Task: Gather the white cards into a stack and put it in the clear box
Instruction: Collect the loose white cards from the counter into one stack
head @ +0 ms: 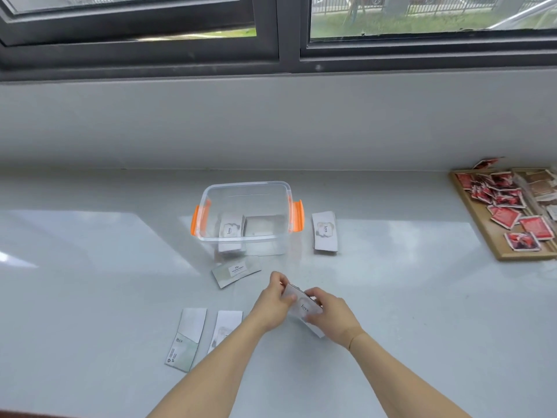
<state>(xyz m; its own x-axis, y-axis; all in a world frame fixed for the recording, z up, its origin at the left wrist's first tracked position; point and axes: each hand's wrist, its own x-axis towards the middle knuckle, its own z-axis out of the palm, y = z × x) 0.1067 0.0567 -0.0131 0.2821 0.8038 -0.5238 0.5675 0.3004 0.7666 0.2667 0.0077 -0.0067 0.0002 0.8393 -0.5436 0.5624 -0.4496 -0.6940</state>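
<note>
Squaring a small stack of white cards (303,307) just above the counter (90,267), near the clear box (245,218), the left hand (272,306) and right hand (331,315) pinched its ends; thin, light and slick, the cards probably handled best by their edges.

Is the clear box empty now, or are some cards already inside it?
Not empty. The clear box has no lid on, and white cards show through its wall, lying on the bottom.

Glossy pale counter (90,267) under a dark-framed window (289,40), daylight patches, wooden tray (482,230) at right.
</note>
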